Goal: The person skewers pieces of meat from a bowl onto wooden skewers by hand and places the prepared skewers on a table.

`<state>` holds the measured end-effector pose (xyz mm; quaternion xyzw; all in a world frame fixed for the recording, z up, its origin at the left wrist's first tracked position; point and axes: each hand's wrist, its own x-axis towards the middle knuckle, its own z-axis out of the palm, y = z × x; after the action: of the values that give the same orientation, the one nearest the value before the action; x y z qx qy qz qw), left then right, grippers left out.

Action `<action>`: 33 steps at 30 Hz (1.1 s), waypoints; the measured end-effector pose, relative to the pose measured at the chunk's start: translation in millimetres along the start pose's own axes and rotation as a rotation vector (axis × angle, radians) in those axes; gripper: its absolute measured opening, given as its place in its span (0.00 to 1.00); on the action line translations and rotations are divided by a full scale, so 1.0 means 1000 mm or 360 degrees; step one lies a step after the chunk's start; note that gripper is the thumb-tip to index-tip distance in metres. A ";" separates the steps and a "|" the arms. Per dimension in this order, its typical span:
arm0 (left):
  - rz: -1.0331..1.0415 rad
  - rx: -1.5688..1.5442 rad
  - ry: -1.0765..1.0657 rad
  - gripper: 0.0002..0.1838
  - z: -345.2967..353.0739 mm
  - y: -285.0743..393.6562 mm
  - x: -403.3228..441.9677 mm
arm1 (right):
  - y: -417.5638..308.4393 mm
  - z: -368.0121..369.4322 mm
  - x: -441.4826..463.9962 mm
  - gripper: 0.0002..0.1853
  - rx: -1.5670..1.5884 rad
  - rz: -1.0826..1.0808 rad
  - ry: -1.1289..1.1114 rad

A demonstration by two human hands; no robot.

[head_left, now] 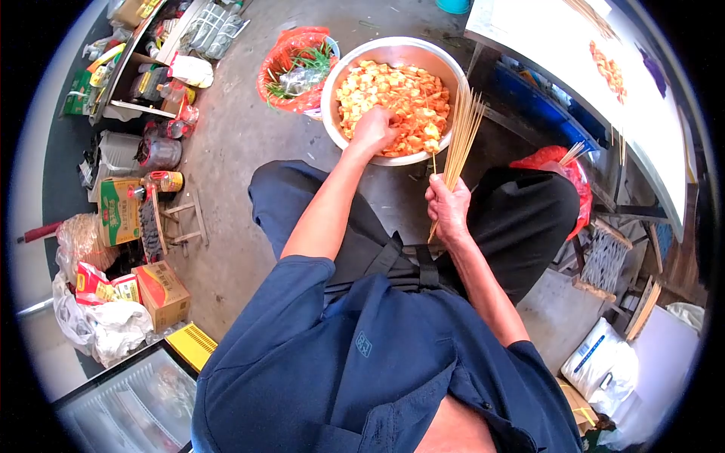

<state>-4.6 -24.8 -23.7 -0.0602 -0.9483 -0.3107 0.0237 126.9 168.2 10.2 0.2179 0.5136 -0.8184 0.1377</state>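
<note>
A large metal bowl (330, 124) stands in front of my knees, heaped with orange-coated cubes that look like marinated meat (411, 94). My left hand (375, 130) reaches into the bowl with curled fingers; the fingertips are hidden among the cubes, so what they pinch does not show. Between the bowl and my right knee, my right hand (449, 205) grips a thick bundle of bamboo skewers (464, 136). One single skewer sticks up apart from the bundle in that same hand, with a pale orange chunk (431, 145) on its tip at the bowl's near rim.
A red plastic bag (276, 72) with green leaves touches the bowl's left side. At right is a white table (544, 45) bearing a row of orange pieces (608, 72). Another red bag (581, 185) with skewers sits beside my right knee. Boxes (162, 294) and bottles line the left.
</note>
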 end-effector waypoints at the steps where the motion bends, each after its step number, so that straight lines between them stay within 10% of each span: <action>1: 0.0074 0.0053 0.0005 0.10 0.000 0.001 -0.001 | 0.000 0.000 -0.001 0.07 -0.0007 0.0010 -0.0005; 10: 0.0108 -0.0130 0.0002 0.05 0.000 -0.016 0.003 | 0.001 0.001 -0.005 0.07 -0.0021 0.0032 0.0004; 12: -0.0598 -0.0827 -0.0121 0.05 -0.008 -0.016 0.008 | 0.001 0.001 -0.005 0.07 -0.0017 0.0027 -0.0014; 14: -0.0632 -0.1076 -0.0163 0.06 -0.015 -0.014 0.008 | 0.001 0.002 -0.005 0.07 -0.0050 0.0036 0.0004; 22: -0.0178 -0.0182 0.0503 0.08 -0.015 -0.029 0.013 | 0.003 0.001 -0.005 0.07 -0.0051 0.0033 0.0006; 33: 0.0118 0.0357 0.0150 0.08 -0.008 -0.007 0.014 | 0.004 0.002 -0.007 0.07 -0.0090 0.0041 0.0005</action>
<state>-19.1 -33.8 -20.3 -0.0776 -0.9720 -0.2042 0.0864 134.4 164.9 11.1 0.2218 0.5339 -0.8014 0.1536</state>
